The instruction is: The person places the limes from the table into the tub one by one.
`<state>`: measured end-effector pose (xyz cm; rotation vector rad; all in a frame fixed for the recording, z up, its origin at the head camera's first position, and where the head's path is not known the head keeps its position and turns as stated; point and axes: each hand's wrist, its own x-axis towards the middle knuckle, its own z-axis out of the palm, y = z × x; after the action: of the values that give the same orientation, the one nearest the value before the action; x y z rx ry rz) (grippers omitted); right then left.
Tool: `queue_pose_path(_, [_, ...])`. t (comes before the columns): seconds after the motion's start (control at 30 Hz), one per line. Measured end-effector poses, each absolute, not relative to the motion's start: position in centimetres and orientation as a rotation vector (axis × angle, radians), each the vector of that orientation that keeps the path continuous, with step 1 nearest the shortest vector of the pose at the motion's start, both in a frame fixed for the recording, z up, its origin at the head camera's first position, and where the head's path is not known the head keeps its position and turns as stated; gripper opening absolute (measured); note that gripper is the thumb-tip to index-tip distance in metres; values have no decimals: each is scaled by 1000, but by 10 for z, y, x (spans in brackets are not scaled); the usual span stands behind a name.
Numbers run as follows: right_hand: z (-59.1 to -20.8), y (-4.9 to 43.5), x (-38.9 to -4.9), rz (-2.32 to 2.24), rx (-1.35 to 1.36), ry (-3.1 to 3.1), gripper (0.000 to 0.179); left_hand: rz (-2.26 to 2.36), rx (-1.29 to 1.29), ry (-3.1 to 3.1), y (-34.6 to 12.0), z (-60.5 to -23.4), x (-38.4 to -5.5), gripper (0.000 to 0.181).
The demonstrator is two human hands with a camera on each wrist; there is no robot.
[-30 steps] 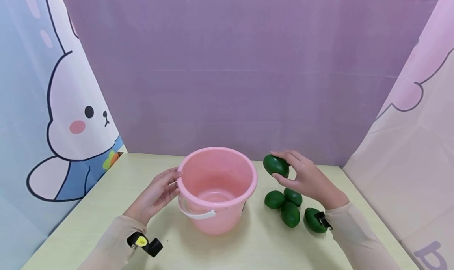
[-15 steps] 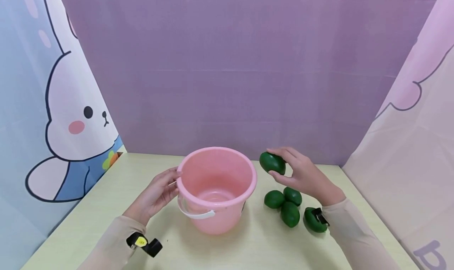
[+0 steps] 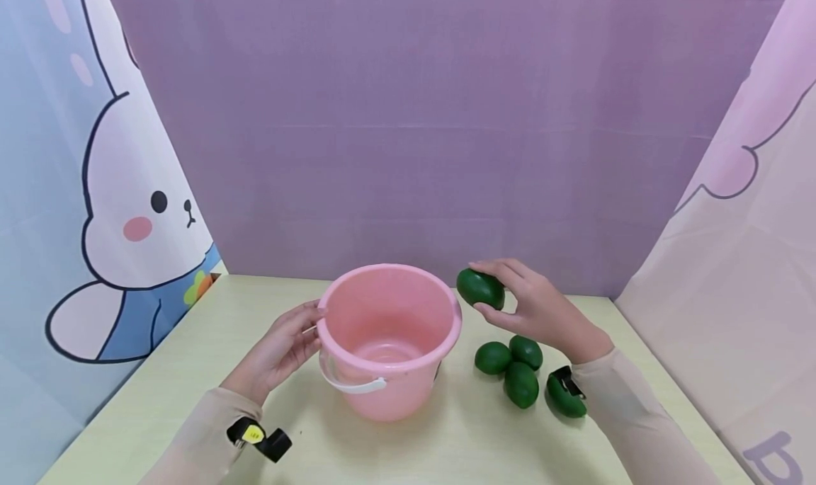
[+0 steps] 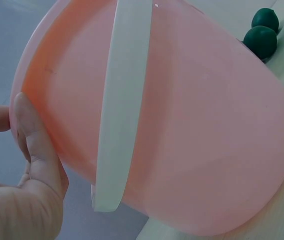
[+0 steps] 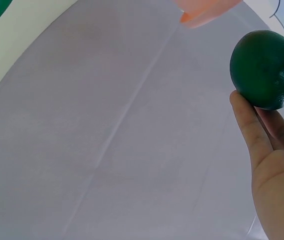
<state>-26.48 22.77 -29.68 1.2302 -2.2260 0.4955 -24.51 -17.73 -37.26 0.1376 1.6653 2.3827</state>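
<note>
A pink bucket (image 3: 391, 393) with a white handle (image 3: 353, 384) hanging down its near side stands upright on the table. My left hand (image 3: 283, 350) pinches the bucket's left rim; the left wrist view shows the thumb (image 4: 34, 132) lying against the rim. To the right of the bucket, my right hand (image 3: 538, 308) holds a glossy dark green oval fruit (image 3: 481, 289) in the air between thumb and fingers. This fruit (image 5: 264, 70) is just beyond the bucket's right rim, at about rim height in the head view. Inside the bucket, the visible bottom is bare.
Several similar green fruits (image 3: 521, 385) lie on the table (image 3: 472, 449) right of the bucket, under my right forearm. One fruit (image 3: 564, 396) lies apart and is partly covered by the wrist camera. A purple cloth (image 3: 433, 131) hangs behind, with printed cloths at both sides.
My right hand has moved left and slightly up with the green fruit, closer to the bucket. The left hand and bucket stay in place.
</note>
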Motion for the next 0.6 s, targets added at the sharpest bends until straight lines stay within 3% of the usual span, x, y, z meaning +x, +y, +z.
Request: queue_pose_path(0.6, [-289,211,-268,594,1297,-2227,57,2351,116,1716,-178,-373,-246,38])
